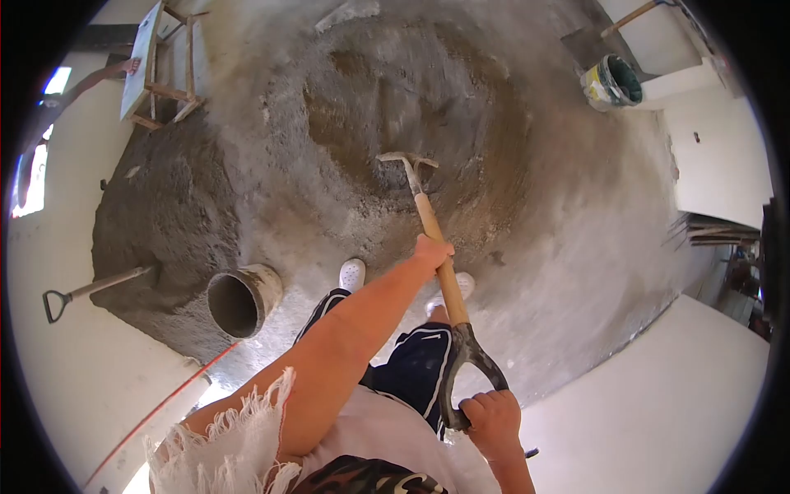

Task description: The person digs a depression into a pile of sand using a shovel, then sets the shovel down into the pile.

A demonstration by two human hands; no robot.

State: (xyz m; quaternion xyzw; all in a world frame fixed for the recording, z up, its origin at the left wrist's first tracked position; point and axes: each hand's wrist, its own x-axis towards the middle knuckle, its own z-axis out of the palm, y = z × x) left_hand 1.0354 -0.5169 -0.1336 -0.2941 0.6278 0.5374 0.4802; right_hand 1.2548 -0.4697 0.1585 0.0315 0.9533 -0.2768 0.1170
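Gray floor, wooden-shafted shovel (451,288).

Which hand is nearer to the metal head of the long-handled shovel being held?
Left. The left hand grips the wooden shaft, partway up from the metal head; the right hand holds the black D-handle at the opposite end.

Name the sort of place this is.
Probably a room under construction: a mound of wet-looking mortar on the rough floor, a shovel worked into it, and a grimy bucket nearby.
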